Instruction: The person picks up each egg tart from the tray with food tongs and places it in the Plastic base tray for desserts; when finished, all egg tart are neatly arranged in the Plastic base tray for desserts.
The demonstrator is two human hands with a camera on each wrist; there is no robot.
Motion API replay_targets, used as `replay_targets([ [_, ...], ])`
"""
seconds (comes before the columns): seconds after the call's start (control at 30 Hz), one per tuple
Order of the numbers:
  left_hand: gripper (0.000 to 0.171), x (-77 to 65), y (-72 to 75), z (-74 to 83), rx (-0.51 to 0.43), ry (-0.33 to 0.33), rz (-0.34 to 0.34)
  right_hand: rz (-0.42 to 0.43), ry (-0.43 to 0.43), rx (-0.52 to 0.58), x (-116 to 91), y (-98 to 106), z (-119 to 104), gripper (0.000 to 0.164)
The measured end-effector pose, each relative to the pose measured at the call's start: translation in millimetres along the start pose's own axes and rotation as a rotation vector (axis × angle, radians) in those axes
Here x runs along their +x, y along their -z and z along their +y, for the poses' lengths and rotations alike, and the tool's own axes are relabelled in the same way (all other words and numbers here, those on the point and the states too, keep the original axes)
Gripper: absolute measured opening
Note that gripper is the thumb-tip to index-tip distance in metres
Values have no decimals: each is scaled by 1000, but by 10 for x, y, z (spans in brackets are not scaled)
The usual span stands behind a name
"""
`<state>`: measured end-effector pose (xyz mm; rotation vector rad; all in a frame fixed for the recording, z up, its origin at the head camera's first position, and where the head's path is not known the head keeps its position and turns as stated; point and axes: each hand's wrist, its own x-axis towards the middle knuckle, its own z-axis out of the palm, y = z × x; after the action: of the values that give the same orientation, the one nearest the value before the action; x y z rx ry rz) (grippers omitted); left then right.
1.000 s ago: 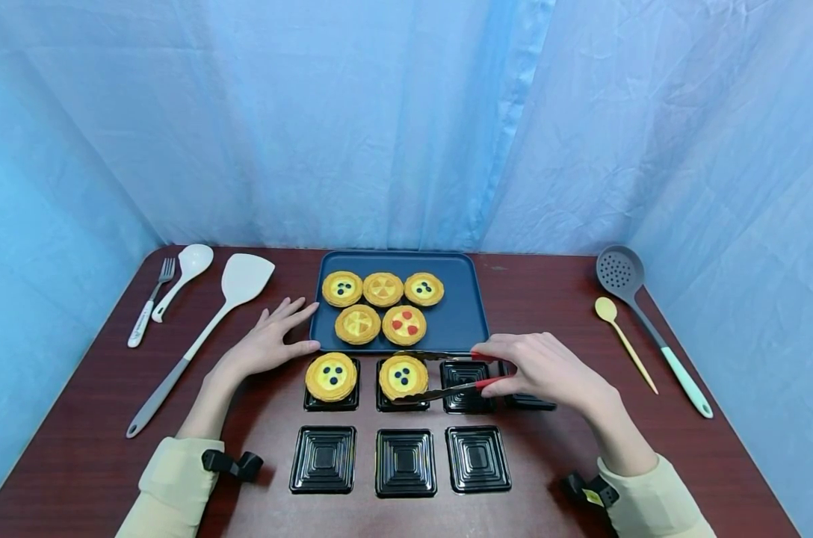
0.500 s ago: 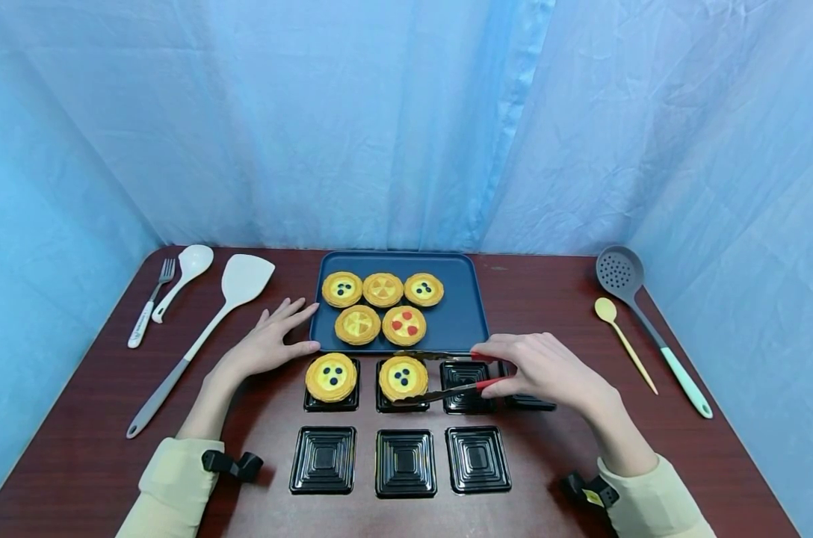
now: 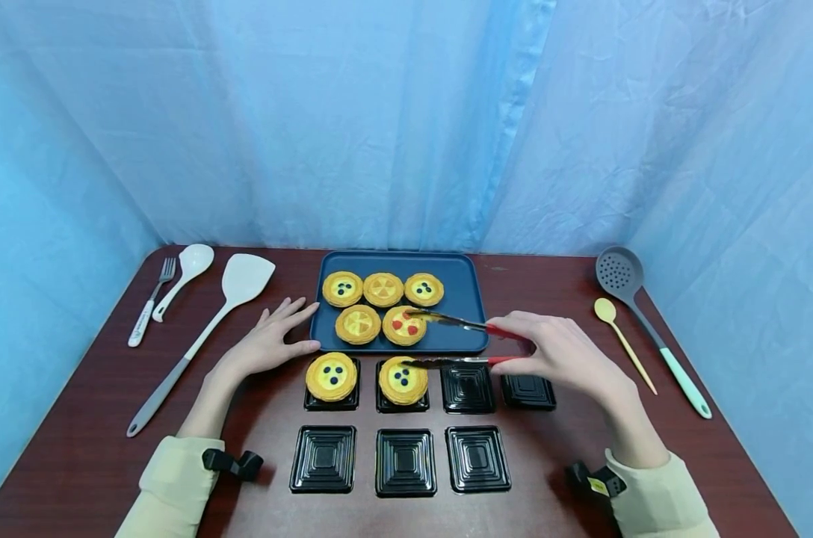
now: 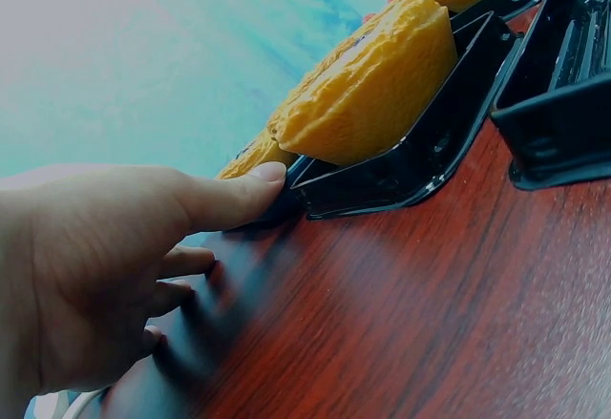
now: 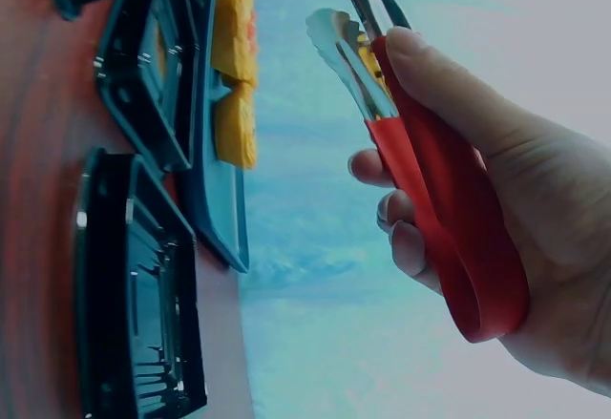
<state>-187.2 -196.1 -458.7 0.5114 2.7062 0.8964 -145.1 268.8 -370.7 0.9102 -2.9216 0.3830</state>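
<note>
My right hand [image 3: 561,355] grips red-handled tongs [image 5: 449,190], whose arms are spread apart with nothing between them. In the head view, their far tip overlaps a tart with red pieces [image 3: 404,332], and their near tip overlaps a blueberry-topped tart [image 3: 403,382] in a black plastic box. My left hand [image 3: 265,344] has its fingers extended, with thumb and fingertips at the left edge of the blue tray [image 3: 456,299]. Several tarts lie on this tray. To the left, another blueberry-topped tart [image 3: 331,377] sits in its own black box.
More square black boxes stand in two rows, among them a front one [image 3: 405,463] and one at right [image 3: 529,392]. A spatula [image 3: 241,280], white spoon [image 3: 194,261] and fork [image 3: 152,302] lie left. At right lie a yellow spoon [image 3: 615,321] and a skimmer [image 3: 622,273].
My right hand and the tongs have risen away from the boxed tart, back toward the tray and slightly right. That tart stays in its box. The left hand keeps its place.
</note>
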Motion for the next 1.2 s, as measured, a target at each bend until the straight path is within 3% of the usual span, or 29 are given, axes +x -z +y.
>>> replay_targets([
  [0.23, 81, -26, -18, -47, 3, 1, 0, 69, -116, 16, 161, -44, 152, 59],
  [0.53, 81, -38, -26, -63, -3, 4, 1, 61, -265, 44, 362, -183, 349, 63],
  [1.2, 81, -32, -17, -11, -3, 0, 5, 10, -302, -12, 449, -354, 437, 63],
])
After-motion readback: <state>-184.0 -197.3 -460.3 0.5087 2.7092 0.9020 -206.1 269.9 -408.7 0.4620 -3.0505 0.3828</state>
